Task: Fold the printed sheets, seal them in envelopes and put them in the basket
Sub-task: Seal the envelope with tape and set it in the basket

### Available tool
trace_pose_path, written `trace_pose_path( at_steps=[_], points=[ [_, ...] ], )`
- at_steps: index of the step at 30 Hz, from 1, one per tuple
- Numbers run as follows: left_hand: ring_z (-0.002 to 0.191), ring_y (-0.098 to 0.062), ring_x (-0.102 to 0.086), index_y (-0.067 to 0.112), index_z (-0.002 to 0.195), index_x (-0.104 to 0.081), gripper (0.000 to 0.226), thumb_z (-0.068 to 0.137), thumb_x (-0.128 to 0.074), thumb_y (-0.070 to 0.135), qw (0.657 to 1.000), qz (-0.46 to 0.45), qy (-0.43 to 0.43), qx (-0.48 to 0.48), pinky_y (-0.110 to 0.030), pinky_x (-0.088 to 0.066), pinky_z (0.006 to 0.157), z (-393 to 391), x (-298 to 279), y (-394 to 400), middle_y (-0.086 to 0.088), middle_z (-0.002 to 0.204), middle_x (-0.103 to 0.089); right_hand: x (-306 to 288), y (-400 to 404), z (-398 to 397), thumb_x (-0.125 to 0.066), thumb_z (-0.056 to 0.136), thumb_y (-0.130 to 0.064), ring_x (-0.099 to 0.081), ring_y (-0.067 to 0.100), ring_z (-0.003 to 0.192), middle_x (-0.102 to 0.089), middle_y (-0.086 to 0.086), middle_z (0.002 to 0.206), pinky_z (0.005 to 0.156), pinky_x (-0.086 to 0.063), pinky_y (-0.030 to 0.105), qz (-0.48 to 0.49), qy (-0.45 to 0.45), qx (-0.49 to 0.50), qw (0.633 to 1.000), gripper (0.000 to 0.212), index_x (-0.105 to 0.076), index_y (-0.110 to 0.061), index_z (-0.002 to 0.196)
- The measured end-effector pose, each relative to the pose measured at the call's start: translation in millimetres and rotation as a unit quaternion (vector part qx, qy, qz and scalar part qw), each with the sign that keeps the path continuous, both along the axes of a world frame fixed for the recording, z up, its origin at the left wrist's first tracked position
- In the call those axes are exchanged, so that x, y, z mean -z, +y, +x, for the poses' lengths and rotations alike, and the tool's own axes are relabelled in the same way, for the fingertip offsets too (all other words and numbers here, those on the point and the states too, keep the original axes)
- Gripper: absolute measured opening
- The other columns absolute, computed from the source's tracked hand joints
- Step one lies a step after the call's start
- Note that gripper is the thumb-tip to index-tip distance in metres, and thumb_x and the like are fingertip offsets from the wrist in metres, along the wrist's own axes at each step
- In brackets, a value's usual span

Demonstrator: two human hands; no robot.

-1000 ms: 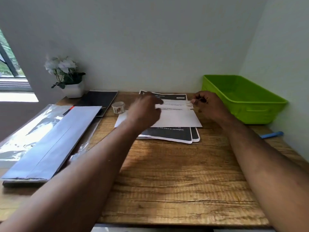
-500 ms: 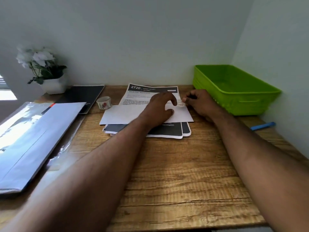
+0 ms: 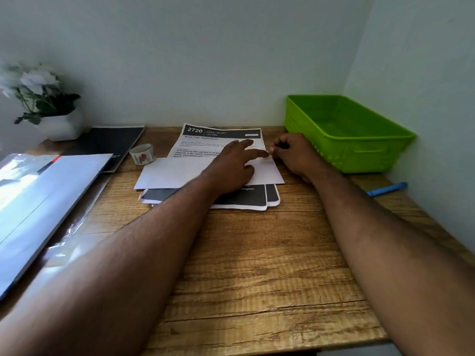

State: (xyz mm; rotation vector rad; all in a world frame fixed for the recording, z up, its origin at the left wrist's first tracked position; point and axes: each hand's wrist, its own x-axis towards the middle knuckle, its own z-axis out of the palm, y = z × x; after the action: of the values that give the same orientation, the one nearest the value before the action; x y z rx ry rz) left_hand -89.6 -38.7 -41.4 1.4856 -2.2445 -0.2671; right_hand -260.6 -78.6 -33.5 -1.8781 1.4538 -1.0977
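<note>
A white envelope (image 3: 177, 173) lies across a stack of printed sheets (image 3: 221, 136) at the back middle of the wooden desk. My left hand (image 3: 231, 165) rests flat on the envelope's right half, fingers stretched toward its upper right corner. My right hand (image 3: 293, 155) sits just beyond that corner with curled fingers, its fingertips pinching the envelope's edge there. The green basket (image 3: 359, 140) stands at the back right, right beside my right hand, with nothing visible inside.
A tape roll (image 3: 142, 154) sits left of the sheets, behind it a black notebook (image 3: 108, 142) and a potted white flower (image 3: 46, 106). A plastic-wrapped pack (image 3: 38, 196) covers the left side. A blue pen (image 3: 388, 189) lies by the right wall.
My left hand slid right along the envelope's top edge and now lies flat near the right corner. My right hand stayed pinching at that corner. My head turned a little to the right.
</note>
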Motion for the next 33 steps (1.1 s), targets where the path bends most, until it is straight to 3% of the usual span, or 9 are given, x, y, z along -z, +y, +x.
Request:
trace_pose_path(
  at_steps=[7,12,17,24,33],
  points=[
    [0.147,-0.023,-0.009,0.044,0.137,-0.047,0.054,0.094,-0.045,0.012,1.000,0.009,-0.007,-0.004,-0.034,-0.006,0.118,-1.2,0.9,1.5,0.001,0.160,-0.020,-3.0,3.3,-0.2,-0.064,0.086,-0.008,-0.046,0.004,0.065,-0.055,-0.004,0.068,0.059,-0.038,0.020,0.002,0.015,-0.007,1.000,0.003,-0.066,-0.006,0.084],
    [0.147,-0.023,-0.009,0.046,0.134,-0.050,0.052,0.095,-0.042,0.014,1.000,0.012,-0.025,0.000,-0.037,-0.007,0.118,-1.1,3.0,-1.8,0.001,0.160,-0.020,-2.6,3.1,0.5,-0.065,0.085,-0.008,-0.052,0.012,0.077,-0.061,0.005,0.081,0.062,-0.039,0.018,0.002,0.019,0.002,1.000,0.005,-0.067,-0.003,0.086],
    [0.147,-0.024,-0.009,0.046,0.134,-0.050,0.051,0.095,-0.040,0.014,0.999,0.008,-0.033,0.004,-0.038,-0.008,0.119,-1.5,2.4,-0.4,0.000,0.160,-0.019,-1.7,1.9,-0.2,-0.065,0.084,-0.006,-0.053,0.015,0.081,-0.060,0.004,0.080,0.069,-0.038,0.023,-0.005,0.025,0.005,1.000,0.005,-0.067,-0.002,0.085],
    [0.148,-0.026,-0.008,0.047,0.136,-0.047,0.051,0.097,-0.038,0.015,0.998,0.017,-0.065,0.008,-0.041,-0.008,0.119,-1.6,0.0,-0.6,-0.002,0.161,-0.017,-0.2,-1.1,0.3,-0.065,0.085,-0.007,-0.054,0.016,0.082,-0.065,0.011,0.089,0.071,-0.037,0.022,-0.016,0.068,0.016,0.997,0.012,-0.068,0.002,0.091],
    [0.147,-0.028,-0.012,0.047,0.137,-0.045,0.052,0.097,-0.036,0.016,0.996,0.016,-0.086,0.010,-0.041,-0.011,0.119,-2.2,-2.0,1.1,-0.003,0.160,-0.019,-1.1,1.2,2.2,-0.067,0.082,-0.004,-0.055,0.017,0.077,-0.069,0.018,0.089,0.068,-0.039,0.024,-0.043,0.103,0.025,0.993,0.009,-0.070,0.004,0.085]
  ],
)
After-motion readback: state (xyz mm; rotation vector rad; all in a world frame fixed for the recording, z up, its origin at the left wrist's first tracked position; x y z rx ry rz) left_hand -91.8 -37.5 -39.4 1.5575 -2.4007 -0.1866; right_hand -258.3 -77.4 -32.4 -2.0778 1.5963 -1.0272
